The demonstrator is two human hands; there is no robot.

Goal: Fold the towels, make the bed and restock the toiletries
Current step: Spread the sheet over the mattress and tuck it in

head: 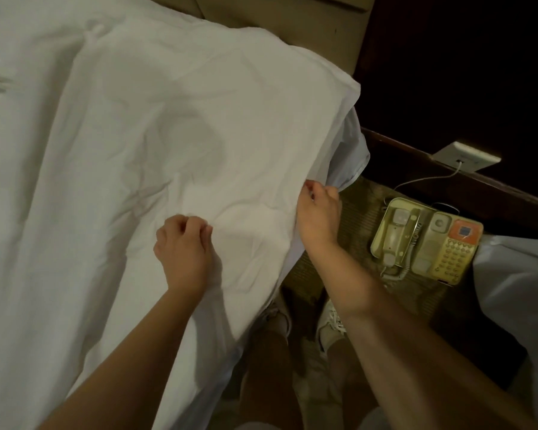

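Observation:
A white sheet [174, 125] lies spread and creased over the bed, filling the left and middle of the view. My right hand [319, 212] pinches the sheet's right edge at the side of the bed. My left hand [185, 246] sits on top of the sheet a little to the left, fingers curled and pinching a small fold of the cloth. A second, bluish-white layer [350, 159] hangs below the sheet's edge at the bed's corner.
A beige desk telephone [426, 240] sits on a low surface right of the bed, its cord running to a white wall socket [466, 156]. Dark wood panelling rises behind. More white cloth [516, 283] lies at the far right. My shoes [330, 324] stand beside the bed.

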